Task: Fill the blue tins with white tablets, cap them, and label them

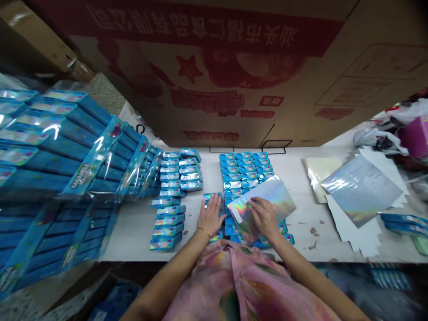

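Note:
My left hand [211, 216] lies with stretched fingers on a small blue box [213, 196], its thumb pointing right toward a block of blue boxes [246, 165] set in close rows. Over those rows my right hand [265, 216] is closed on a shiny holographic sheet [279, 196], which has a white strip near its left edge. The sheet is tilted and covers part of the boxes. Whether the fingertips also pinch a small piece, such as a sticker, I cannot tell.
Two columns of blue boxes [170, 214] stand to the left. Farther left are large stacks of blue packs [83, 147] in clear wrap. A big cardboard carton [214, 120] closes off the back. At right lie another holographic sheet [364, 189] and white sheets [357, 238].

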The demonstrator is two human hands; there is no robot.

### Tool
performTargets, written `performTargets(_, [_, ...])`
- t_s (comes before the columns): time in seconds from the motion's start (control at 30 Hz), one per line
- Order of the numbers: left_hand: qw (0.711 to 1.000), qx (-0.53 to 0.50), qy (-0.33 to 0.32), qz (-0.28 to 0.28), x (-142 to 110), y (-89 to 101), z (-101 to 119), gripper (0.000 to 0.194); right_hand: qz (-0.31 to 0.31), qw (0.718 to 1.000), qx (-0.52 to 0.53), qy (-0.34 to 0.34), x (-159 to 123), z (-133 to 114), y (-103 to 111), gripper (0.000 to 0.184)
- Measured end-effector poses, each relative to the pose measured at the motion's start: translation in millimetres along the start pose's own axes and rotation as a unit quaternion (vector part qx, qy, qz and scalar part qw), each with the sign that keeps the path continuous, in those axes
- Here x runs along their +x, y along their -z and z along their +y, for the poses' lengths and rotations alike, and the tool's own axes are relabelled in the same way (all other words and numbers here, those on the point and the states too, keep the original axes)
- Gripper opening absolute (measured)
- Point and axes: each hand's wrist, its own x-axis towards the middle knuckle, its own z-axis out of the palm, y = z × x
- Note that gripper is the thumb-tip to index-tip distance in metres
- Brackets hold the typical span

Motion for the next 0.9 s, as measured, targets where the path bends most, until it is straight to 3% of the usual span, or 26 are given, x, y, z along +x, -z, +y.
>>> performTargets(0.17, [0.998,0.064,0.017,0.017,-7.6,15.6,-53.2,0.058,0.026,1.000,-0.003,0.006,-11.4,3.4,4.3,0.023])
performTargets(0.23, [0.994,0.087,0.050,0.040,-16.3,22.2,-59.7,0.060,0.034,0.999,-0.012,-0.005,-20.0,7.8,6.8,0.023])
performTargets(0.3, [0.993,0.095,0.042,0.054,-28.7,21.8,-48.1,0.064,0.040,0.999,-0.019,-0.010,-28.7,12.3,9.1,0.023])
performTargets(0.4, [0.995,0.068,-0.073,0.013,-49.4,8.0,-14.2,0.063,0.044,0.999,-0.029,-0.007,-33.4,18.7,12.2,0.024])
performTargets(0.43, [0.995,0.062,-0.082,0.003,-55.8,2.3,-5.3,0.060,0.044,0.998,-0.034,-0.008,-31.5,21.0,13.3,0.024])
performTargets(0.57, [0.998,0.060,-0.024,0.011,-76.0,-4.0,-2.9,0.048,0.047,0.998,-0.048,-0.006,-9.1,31.3,19.5,0.024])
performTargets(0.67, [0.997,0.018,0.043,0.066,-76.2,11.4,-13.0,0.047,0.011,0.998,-0.055,0.031,13.9,36.3,23.8,0.024])
performTargets(0.73, [0.990,-0.073,0.063,0.099,-61.8,23.5,-8.5,0.049,-0.030,0.996,-0.061,0.060,28.5,34.6,24.6,0.024])
performTargets(0.8, [0.966,-0.231,0.060,0.098,-35.8,31.1,5.9,0.052,-0.075,0.991,-0.064,0.091,40.8,28.0,22.3,0.025])
performTargets(0.83, [0.937,-0.329,0.078,0.089,-20.3,32.3,14.8,0.054,-0.095,0.987,-0.067,0.109,45.4,23.2,19.9,0.026])
performTargets(0.9, [0.822,-0.531,0.196,0.062,9.4,29.4,31.5,0.047,-0.130,0.977,-0.084,0.147,49.8,12.8,12.9,0.026])
